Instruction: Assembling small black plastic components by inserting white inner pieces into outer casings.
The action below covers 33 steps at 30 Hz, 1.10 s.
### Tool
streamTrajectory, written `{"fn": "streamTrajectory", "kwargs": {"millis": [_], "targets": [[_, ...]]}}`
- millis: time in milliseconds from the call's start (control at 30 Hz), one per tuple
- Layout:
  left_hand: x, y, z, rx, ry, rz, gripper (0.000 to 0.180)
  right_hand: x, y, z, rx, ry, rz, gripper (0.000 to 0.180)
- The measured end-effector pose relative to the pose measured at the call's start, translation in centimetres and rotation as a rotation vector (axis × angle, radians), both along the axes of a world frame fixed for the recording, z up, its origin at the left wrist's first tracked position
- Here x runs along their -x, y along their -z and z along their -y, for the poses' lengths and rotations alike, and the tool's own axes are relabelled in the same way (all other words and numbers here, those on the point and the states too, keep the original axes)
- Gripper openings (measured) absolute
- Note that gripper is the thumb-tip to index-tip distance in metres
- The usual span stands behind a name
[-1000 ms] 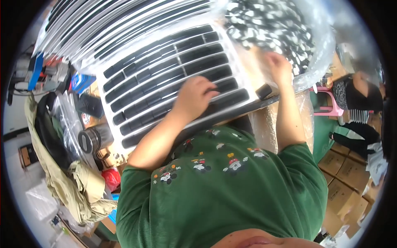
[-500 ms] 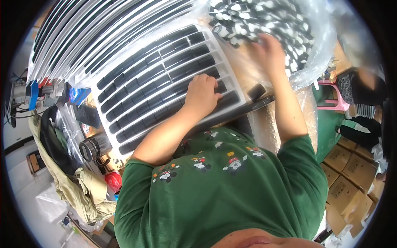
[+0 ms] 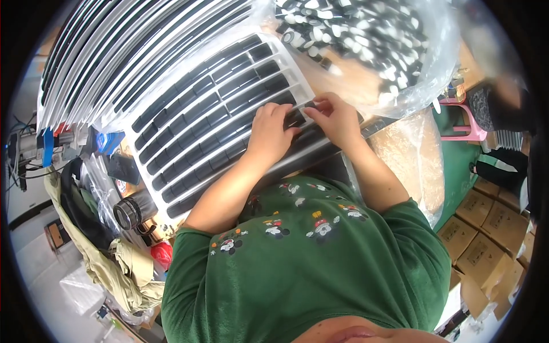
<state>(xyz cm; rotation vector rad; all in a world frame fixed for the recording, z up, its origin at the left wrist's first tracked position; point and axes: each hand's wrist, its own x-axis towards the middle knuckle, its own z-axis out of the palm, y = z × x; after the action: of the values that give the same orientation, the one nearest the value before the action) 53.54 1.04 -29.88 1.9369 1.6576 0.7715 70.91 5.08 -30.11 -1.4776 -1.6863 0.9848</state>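
A white tray [image 3: 303,86] in front of me holds rows of short black cylindrical pieces [image 3: 197,151]. My left hand [image 3: 270,134] rests palm down over its near right part, thumb and fingers apart along a row. My right hand [image 3: 337,121] is at the tray's right edge, thumb and fingers pinched close together at the end of a black cylindrical piece [image 3: 294,118] between the two hands. The fingertips partly hide this piece. Beyond my right hand lies a clear plastic bag [image 3: 440,68] of loose black and white pieces [image 3: 366,37].
A leaning stack of similar white trays [image 3: 143,51] stands at the far left. A clear jar with a dark lid [image 3: 130,212] is beside the tray's left corner. To the right are a pink stool [image 3: 472,123] and cardboard boxes [image 3: 477,228] on the green floor.
My right hand has come back from the bag of loose pieces to the tray's right edge, near my left hand. The left hand has shifted slightly left.
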Motion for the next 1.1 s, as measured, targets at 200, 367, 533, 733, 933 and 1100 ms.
{"fn": "streamTrajectory", "kwargs": {"millis": [200,367,533,733,933,1100], "targets": [[0.1,0.3,0.5,-0.117,-0.021,0.010,0.042,0.3,-1.5,1.0,-0.033,-0.060,-0.022,0.035],[-0.6,-1.5,0.8,-0.025,-0.073,0.141,0.046,0.1,-0.6,1.8,-0.407,-0.177,-0.065,0.049],[-0.1,-2.5,0.9,0.180,-0.048,0.359,0.055,-0.6,-2.5,1.5,-0.484,-0.418,-0.090,0.085],[-1.3,-3.1,1.7,0.165,-0.089,0.557,0.064,-0.7,-2.3,1.8,-0.521,-0.371,0.011,0.083],[-1.7,-2.6,0.8,0.092,-0.008,0.500,0.069,-0.4,-1.4,2.5,-0.451,-0.274,-0.068,0.072],[-2.4,-2.4,0.9,0.053,-0.010,0.675,0.054,0.1,-1.4,3.2,-0.288,-0.235,-0.307,0.067]]}}
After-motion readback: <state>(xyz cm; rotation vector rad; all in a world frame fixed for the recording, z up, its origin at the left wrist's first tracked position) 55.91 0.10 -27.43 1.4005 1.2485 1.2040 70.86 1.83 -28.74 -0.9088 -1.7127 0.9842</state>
